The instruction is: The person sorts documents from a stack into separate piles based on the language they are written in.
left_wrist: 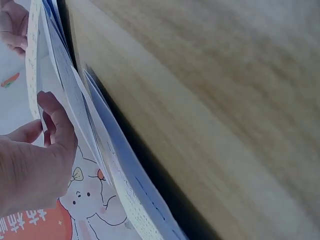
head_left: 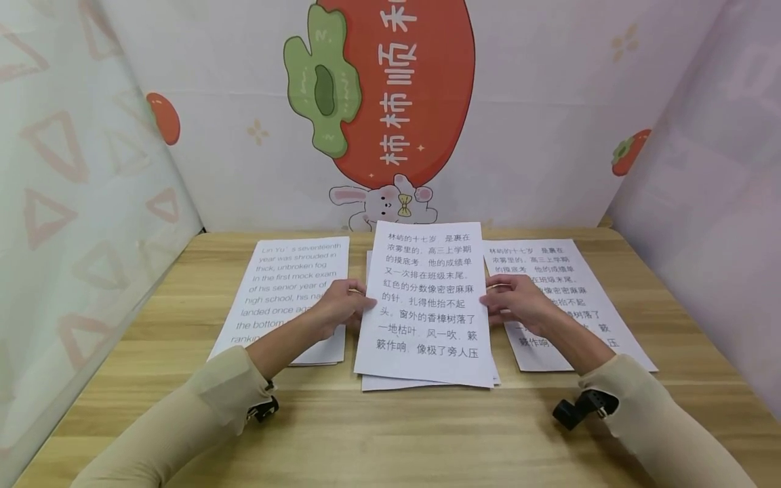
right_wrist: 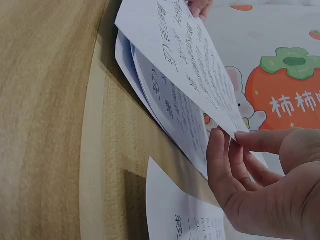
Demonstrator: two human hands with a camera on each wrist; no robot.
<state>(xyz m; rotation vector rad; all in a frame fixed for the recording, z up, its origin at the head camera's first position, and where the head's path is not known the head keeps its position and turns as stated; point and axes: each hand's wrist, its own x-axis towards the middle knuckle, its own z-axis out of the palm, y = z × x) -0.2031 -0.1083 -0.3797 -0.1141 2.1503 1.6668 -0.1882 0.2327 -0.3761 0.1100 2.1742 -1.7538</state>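
Note:
A sheet of paper [head_left: 427, 298] printed with Chinese text is raised above the middle of the table, facing me. My left hand [head_left: 343, 306] pinches its left edge between thumb and fingers. At the opposite edge, my right hand [head_left: 518, 303] has the same kind of pinch, with the thumb in front. Under the raised sheet lies a middle paper pile [head_left: 403, 385], mostly hidden in the head view. The right wrist view shows a gap between the sheet [right_wrist: 185, 62] and the pile [right_wrist: 170, 107] below, whose top page also bears Chinese text.
To the left lies an English-printed paper stack [head_left: 293, 271], partly behind my left forearm. A Chinese-printed paper stack [head_left: 537, 352] lies on the right, partly covered by my right hand. The wooden table [head_left: 427, 440] meets a decorated backdrop [head_left: 537, 135] at its far edge.

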